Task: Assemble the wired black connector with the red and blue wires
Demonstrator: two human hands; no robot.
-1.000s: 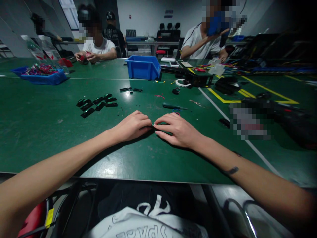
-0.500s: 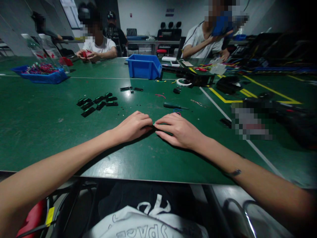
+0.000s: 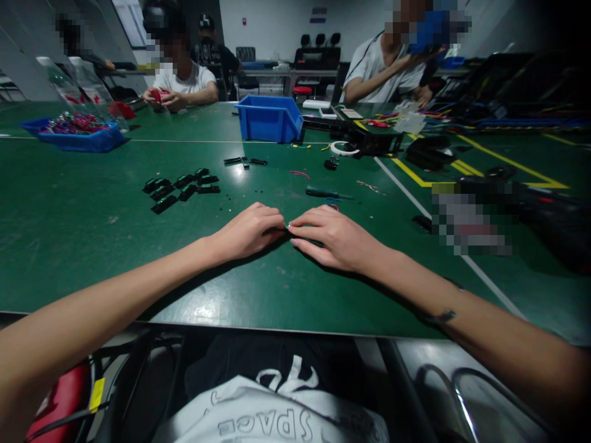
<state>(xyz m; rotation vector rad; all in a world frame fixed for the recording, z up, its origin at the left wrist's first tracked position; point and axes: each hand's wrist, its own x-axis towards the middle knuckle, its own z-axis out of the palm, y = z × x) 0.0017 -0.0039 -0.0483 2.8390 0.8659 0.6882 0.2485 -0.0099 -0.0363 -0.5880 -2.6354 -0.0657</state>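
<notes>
Pinching a tiny piece [image 3: 288, 226] in the left hand [image 3: 252, 231], fingers bunched and curled. Mostly covered by fingertips; just a small pale-green glint visible, kind of part unreadable. Sitting in the narrow gap between both hands, low at the table [image 3: 92, 240]; can't tell resting from lifted. Meeting it from the other side: right hand [image 3: 335, 237], fingers extended and slightly fanned, tips at the piece; can't tell about a real pinch. Palms of both hands out of sight.

Partly hidden behind the right hand: blue-red wire [image 3: 333, 201]. Just beyond, fully visible: dark screwdriver [image 3: 323, 192]. Left of that, past the left hand: cluster of black-and-green parts [image 3: 164, 203], overlapping, hard to count. Farther back: blue bin [image 3: 268, 123], inside mostly hidden, and blue tray [image 3: 83, 143] with a red-purple tangle [image 3: 78, 122], too fine to make out. At right: pixelated patch [image 3: 471, 221] over a pale item, plus black gear [image 3: 554, 215] fading into the dark edge. Cut off at top right: co-worker [image 3: 381, 77] with a blue item [image 3: 429, 32], blurred and partly pixelated.

Versus half a second ago: nearly the same pose for both hands, piece still between them. Whole tabletop slightly higher in view. Blue item farther right and up.
</notes>
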